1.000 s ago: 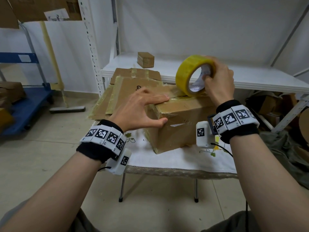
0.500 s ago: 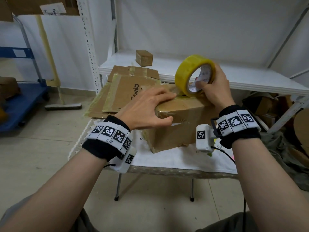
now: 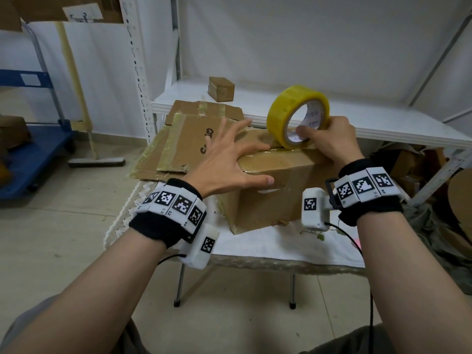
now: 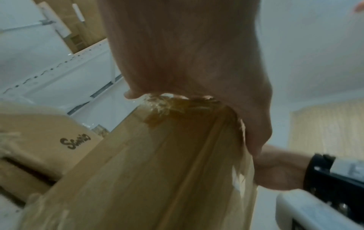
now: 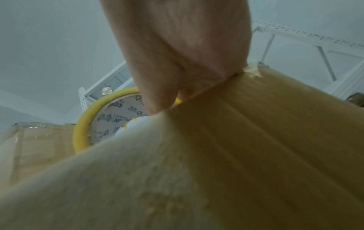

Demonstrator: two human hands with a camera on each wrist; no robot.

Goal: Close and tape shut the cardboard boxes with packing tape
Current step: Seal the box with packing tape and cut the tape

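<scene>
A brown cardboard box with closed flaps stands on a small table. My left hand lies spread on its top left edge, with the thumb down on the front face and the fingers straight. My right hand grips the yellow tape roll, thumb inside the core, and holds it upright on the box top's far side. A shiny strip of tape runs along the top between the hands. In the right wrist view the roll sits just past the box edge. The left wrist view shows my palm on the box.
Flattened cardboard sheets lie behind and left of the box. The table's white cloth shows in front. A white shelf behind holds a small box. A blue cart and a floor squeegee stand at left.
My left fingers have lifted off the box top and spread, pointing away. My right hand has brought the roll lower, onto the box top. The box has not moved.
</scene>
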